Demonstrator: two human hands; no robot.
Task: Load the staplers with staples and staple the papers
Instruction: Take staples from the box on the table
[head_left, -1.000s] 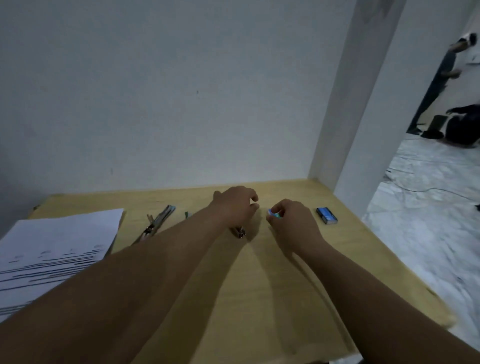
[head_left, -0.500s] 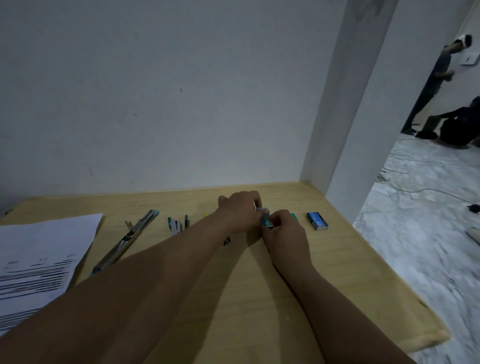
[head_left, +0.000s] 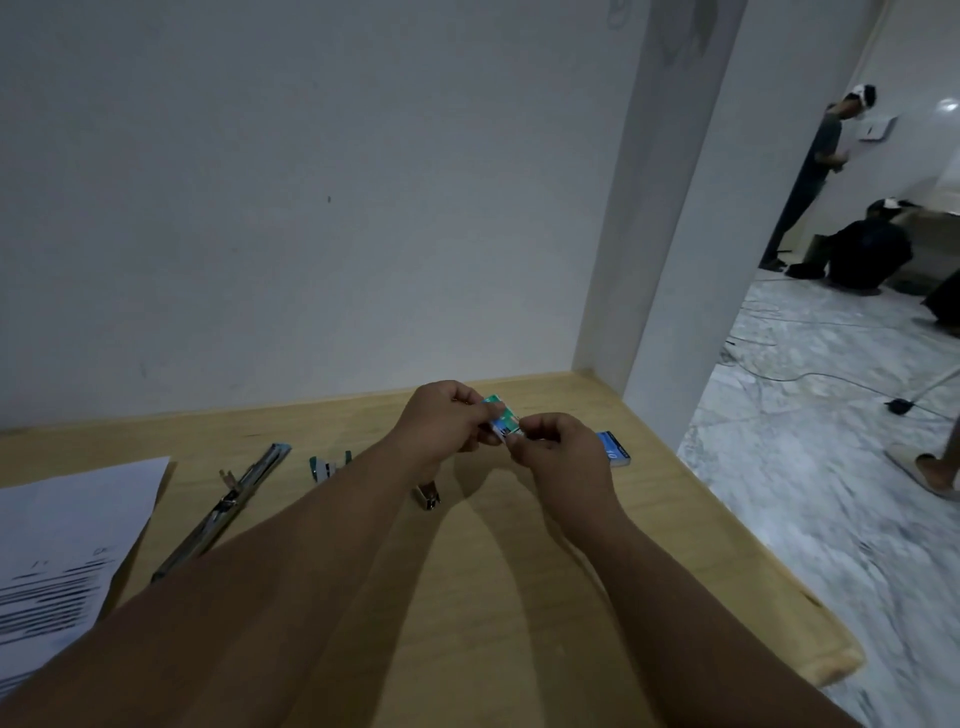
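Both hands have risen off the wooden table (head_left: 519, 597) since half a second ago, carrying the small green staple box (head_left: 503, 420) up with them, so it now hangs in the air above the table's far edge instead of lying on the wood. Much of that box is hidden: the left hand (head_left: 445, 422) covers its left end and the right hand (head_left: 558, 451) its near corner, and its print is too blurred to read. Whether it is open cannot be made out. Left fingers are curled round the box's left end with the thumb on top; right thumb and forefinger pinch its right corner, the other fingers folded under. Both forearms reach forward and converge at the box.

Just right of the box, partly behind the right hand, a blue staple box (head_left: 614, 450) lies on the table. Below and left of the green box, a small metal stapler (head_left: 427, 493) shows only its end past the left forearm. Farther left lie a green stapler (head_left: 328, 466) (half hidden by the arm), then a long opened stapler (head_left: 228, 512), then printed papers (head_left: 67, 551), cut off by the frame.
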